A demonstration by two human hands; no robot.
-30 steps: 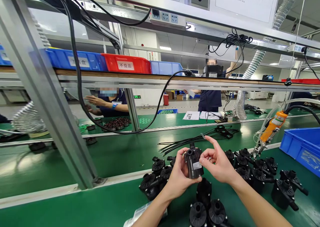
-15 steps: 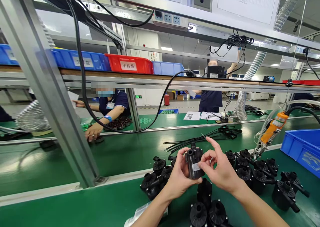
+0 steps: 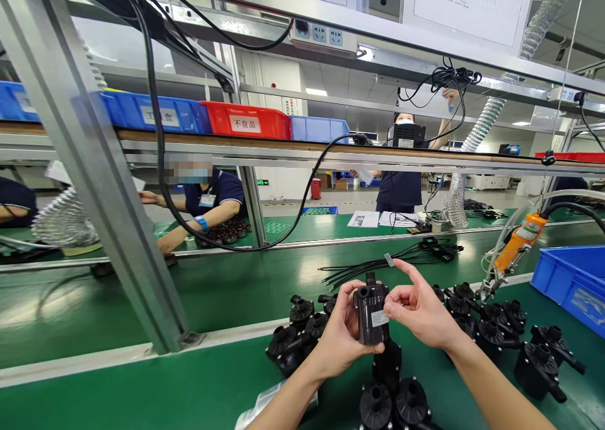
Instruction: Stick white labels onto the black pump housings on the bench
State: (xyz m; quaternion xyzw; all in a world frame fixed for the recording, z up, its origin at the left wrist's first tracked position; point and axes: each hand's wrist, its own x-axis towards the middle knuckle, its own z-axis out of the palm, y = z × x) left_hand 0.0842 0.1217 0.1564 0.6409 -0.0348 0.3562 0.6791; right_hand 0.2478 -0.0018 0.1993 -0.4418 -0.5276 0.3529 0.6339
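A worker's left hand grips a black pump upright above the green worktop, fingers wrapped round its body. The right hand pinches at the small white label on the pump's side, forefinger raised. More black pumps lie clustered on the worktop beneath and on both sides of the hands. An orange electric screwdriver hangs to the right, beside a blue bin. Across the conveyor belt, a co-worker leans over parts.
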